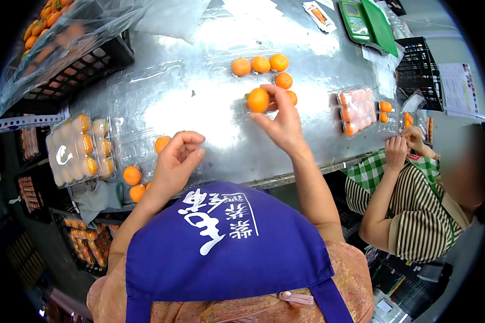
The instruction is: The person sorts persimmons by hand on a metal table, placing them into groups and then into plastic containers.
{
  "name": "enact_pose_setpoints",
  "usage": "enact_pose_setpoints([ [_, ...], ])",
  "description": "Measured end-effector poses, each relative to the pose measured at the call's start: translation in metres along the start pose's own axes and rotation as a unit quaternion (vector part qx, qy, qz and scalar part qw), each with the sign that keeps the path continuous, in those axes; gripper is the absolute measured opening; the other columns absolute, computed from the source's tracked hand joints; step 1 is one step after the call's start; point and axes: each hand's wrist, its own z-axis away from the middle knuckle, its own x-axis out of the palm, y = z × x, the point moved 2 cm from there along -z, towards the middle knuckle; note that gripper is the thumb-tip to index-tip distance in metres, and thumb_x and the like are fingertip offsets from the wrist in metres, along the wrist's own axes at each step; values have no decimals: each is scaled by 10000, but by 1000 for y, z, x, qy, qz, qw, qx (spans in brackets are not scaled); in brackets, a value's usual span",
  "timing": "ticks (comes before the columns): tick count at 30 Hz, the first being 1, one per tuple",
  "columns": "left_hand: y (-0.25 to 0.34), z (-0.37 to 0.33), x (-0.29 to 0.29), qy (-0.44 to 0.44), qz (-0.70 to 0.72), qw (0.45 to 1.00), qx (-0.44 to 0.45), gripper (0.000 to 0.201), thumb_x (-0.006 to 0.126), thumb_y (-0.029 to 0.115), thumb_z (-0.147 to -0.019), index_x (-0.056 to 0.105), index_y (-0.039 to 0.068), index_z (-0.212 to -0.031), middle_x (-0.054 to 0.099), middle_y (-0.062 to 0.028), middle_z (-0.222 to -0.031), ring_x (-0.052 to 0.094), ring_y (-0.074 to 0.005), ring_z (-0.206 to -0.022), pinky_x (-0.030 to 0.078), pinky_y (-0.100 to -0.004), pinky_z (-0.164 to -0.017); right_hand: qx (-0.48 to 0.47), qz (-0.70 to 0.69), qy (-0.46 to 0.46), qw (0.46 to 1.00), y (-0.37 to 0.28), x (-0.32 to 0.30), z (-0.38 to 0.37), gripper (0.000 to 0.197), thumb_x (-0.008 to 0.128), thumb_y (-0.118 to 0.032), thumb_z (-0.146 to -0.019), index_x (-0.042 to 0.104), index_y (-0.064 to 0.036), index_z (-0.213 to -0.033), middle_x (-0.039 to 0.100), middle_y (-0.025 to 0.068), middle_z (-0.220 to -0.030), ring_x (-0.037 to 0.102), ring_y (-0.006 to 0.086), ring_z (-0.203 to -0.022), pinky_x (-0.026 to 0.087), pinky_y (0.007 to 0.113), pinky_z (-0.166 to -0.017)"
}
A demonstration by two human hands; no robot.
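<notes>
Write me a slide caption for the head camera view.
A right hand holds an orange fruit over a metal table; the left hand is beside loose fruit.

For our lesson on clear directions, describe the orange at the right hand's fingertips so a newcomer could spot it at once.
Find the metal table, then the person's right hand over it. The orange is at that hand's fingertips, below the row of three oranges in the picture. It looks larger than those and shows a bit of green at its left edge.
</notes>
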Motion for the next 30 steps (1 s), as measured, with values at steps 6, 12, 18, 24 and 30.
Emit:
enact_pose_setpoints([
  [6, -4, 5, -2, 3, -14, 1000, -7, 189, 617, -16, -946, 595, 16, -1131, 586, 0, -1039, 567, -55, -931, 472, -209, -807, -8, 123, 68, 990, 28, -21, -32, 543, 806, -142, -714, 571, -26, -1190, 579, 167, -1149, 577, 325, -1043, 502, 409, -899],
  [12, -6, 3, -3, 12, -29, 999, 3, 184, 628, -3, -945, 604, 24, -1125, 592, 1, -1040, 571, -60, -928, 476, -215, -806, 5, 177, 44, 983, 44, -18, -45, 517, 806, -204, -722, 609, -43, -1172, 600, 154, -1130, 568, 333, -1068, 463, 437, -916],
  [18, -9, 1, -4, 18, -55, 998, 5, 166, 635, 6, -941, 614, 31, -1103, 597, 0, -1039, 575, -67, -925, 479, -220, -806, 15, 201, 10, 979, 50, -18, -53, 511, 814, -217, -718, 624, -45, -1160, 610, 136, -1115, 562, 332, -1041, 456, 448, -897],
  [24, -9, -2, -7, -1, -78, 997, 10, 172, 600, -21, -953, 601, 27, -1118, 586, -9, -1102, 568, -68, -958, 472, -224, -846, -34, 210, 12, 977, 53, -17, -57, 487, 804, -143, -716, 626, -46, -1159, 599, 156, -1121, 553, 354, -1040, 465, 441, -929],
  [30, -7, -5, -9, -6, -91, 996, 4, 184, 594, -26, -958, 596, 25, -1135, 581, -8, -1124, 561, -63, -966, 465, -223, -851, -25, 222, -11, 975, 51, -17, -59, 509, 790, -119, -717, 618, -53, -1191, 588, 169, -1141, 546, 379, -1045, 474, 447, -941],
])
